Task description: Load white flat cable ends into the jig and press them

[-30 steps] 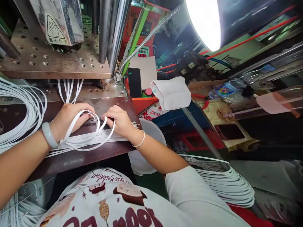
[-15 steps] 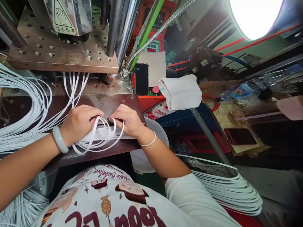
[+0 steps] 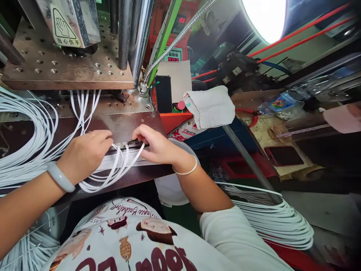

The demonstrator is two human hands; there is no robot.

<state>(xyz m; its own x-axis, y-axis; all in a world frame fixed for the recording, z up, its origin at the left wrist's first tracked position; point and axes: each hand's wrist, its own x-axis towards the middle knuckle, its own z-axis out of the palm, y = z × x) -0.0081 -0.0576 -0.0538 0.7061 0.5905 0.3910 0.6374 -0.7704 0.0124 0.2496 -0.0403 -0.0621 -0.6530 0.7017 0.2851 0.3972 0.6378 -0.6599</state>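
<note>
My left hand (image 3: 84, 152) and my right hand (image 3: 156, 145) rest close together on a dark metal press table (image 3: 132, 122). Both pinch the ends of several flat white cables (image 3: 113, 171) against a small dark fixture (image 3: 126, 143) between them. The cables hang in loops over the table's front edge. More white cables (image 3: 81, 107) run back under the perforated press plate (image 3: 64, 71). A pale bangle sits on my left wrist and a thin bracelet on my right.
A large coil of white cable (image 3: 25, 135) lies at the left, another bundle (image 3: 270, 218) at the lower right. A folded white cloth (image 3: 210, 105), a black phone (image 3: 163, 94) and a red button (image 3: 181, 105) sit right of the press. A bright lamp (image 3: 265, 19) shines above.
Both hands have slid slightly forward onto the fixture, and the cable loops have dropped lower over the table edge. The camera view shifted a little.
</note>
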